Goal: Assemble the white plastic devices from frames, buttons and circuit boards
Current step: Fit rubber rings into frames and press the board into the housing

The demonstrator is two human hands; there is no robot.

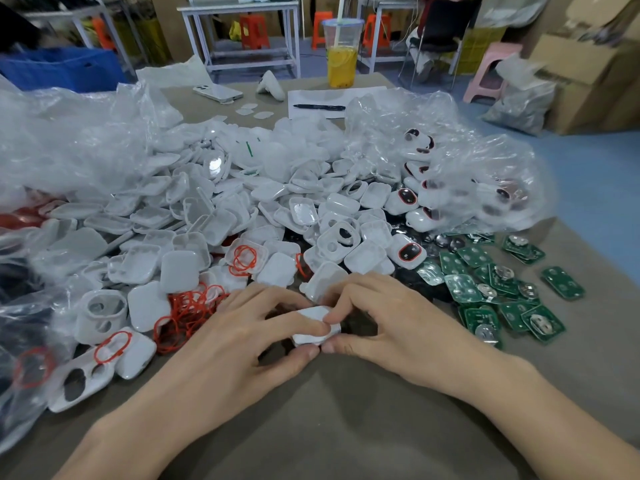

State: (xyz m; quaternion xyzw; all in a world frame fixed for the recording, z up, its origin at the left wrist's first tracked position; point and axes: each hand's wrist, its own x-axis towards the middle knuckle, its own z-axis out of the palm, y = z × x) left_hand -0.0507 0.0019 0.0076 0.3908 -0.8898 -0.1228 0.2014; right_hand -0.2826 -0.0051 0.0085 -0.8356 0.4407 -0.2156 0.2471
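A white plastic device (313, 322) sits low over the brown table (339, 403), gripped from both sides. My left hand (249, 334) pinches its left half between thumb and fingers; my right hand (377, 320) pinches its right half the same way. Behind the hands spreads a big heap of white plastic shells (214, 209). Red rubber rings (187, 310) lie tangled just left of my left hand. Green circuit boards (498, 289) are scattered to the right. Assembled white units with red-ringed dark buttons (407, 252) lie beyond my right hand.
Crumpled clear plastic bags (460, 157) cover the heap's right and left sides. At the far table edge stand a cup of yellow drink (342, 60), a phone (218, 92), and a pen (318, 107) on paper. Cardboard boxes (588, 74) stand at the right.
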